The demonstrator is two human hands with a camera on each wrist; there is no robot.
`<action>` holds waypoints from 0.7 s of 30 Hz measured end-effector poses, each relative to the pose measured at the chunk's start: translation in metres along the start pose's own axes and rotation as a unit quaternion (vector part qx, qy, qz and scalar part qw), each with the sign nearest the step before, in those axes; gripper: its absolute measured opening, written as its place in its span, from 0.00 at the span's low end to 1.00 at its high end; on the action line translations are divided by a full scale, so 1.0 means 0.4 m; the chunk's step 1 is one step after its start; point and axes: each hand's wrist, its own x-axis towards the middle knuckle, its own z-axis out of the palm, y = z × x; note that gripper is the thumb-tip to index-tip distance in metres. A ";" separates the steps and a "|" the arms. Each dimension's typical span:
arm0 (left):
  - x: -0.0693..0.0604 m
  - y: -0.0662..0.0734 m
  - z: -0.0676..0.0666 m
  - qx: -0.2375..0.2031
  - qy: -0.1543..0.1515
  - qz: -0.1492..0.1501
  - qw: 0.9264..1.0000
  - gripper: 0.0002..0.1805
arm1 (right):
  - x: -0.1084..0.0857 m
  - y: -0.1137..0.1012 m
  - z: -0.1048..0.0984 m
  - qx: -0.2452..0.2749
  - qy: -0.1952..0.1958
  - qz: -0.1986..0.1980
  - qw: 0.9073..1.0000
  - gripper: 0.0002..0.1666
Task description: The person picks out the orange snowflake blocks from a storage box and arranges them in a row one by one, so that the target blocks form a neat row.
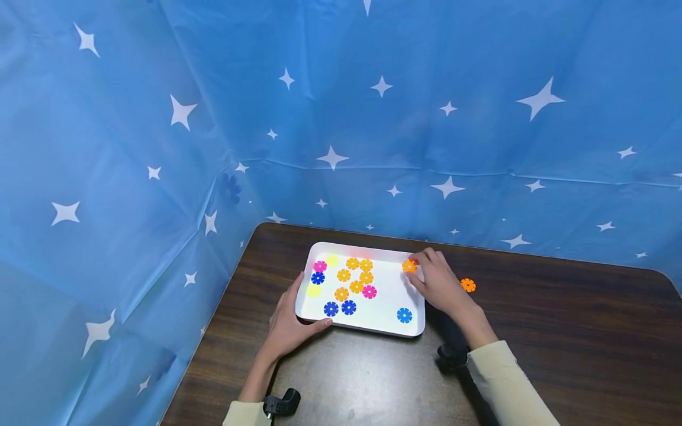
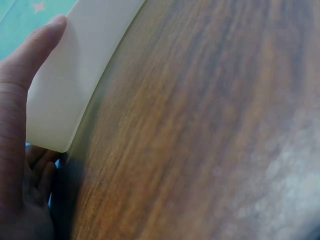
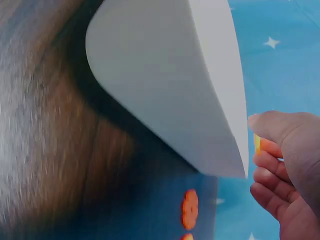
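Observation:
A white tray [image 1: 380, 316] lies on the table with toothed plastic discs in it. My left hand [image 1: 288, 322] holds the tray's near left corner, thumb along the front wall and fingers at the left side. Over the tray's far right corner, my right hand [image 1: 439, 284] pinches an orange disc [image 1: 409, 266] between thumb and fingers; its edge [image 3: 257, 143] shows in the right wrist view. Several orange discs [image 1: 343, 275] lie mid-tray, among pink [image 1: 369, 291], yellow [image 1: 314, 290], dark blue [image 1: 331, 309] and lighter blue discs [image 1: 404, 315].
Right of the tray, an orange disc [image 1: 467, 285] lies on the dark wooden table [image 1: 559, 331]; the right wrist view shows part of a second orange disc [image 3: 187, 237] there. A blue star-patterned curtain [image 1: 373, 118] hangs behind and left of the table.

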 end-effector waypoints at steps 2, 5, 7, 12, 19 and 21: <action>0.001 -0.001 0.000 0.000 -0.001 -0.001 1.000 0.66 | -0.006 0.010 -0.009 -0.002 0.005 0.004 1.000 0.27; 0.001 -0.001 0.000 0.000 -0.002 -0.003 1.000 0.66 | -0.015 0.026 -0.020 -0.003 0.011 0.010 1.000 0.27; 0.002 0.000 0.000 0.001 -0.004 -0.004 1.000 0.66 | -0.022 0.035 -0.027 -0.002 0.014 0.013 1.000 0.26; 0.001 0.001 -0.002 -0.001 -0.003 -0.004 1.000 0.66 | -0.037 0.055 -0.036 0.003 0.017 0.022 1.000 0.24; 0.001 -0.002 -0.003 0.000 -0.006 0.001 1.000 0.66 | -0.055 0.085 -0.041 -0.004 0.013 0.036 0.999 0.25; 0.001 -0.003 -0.002 0.000 -0.006 0.002 1.000 0.66 | -0.061 0.093 -0.043 -0.005 0.014 0.037 0.999 0.24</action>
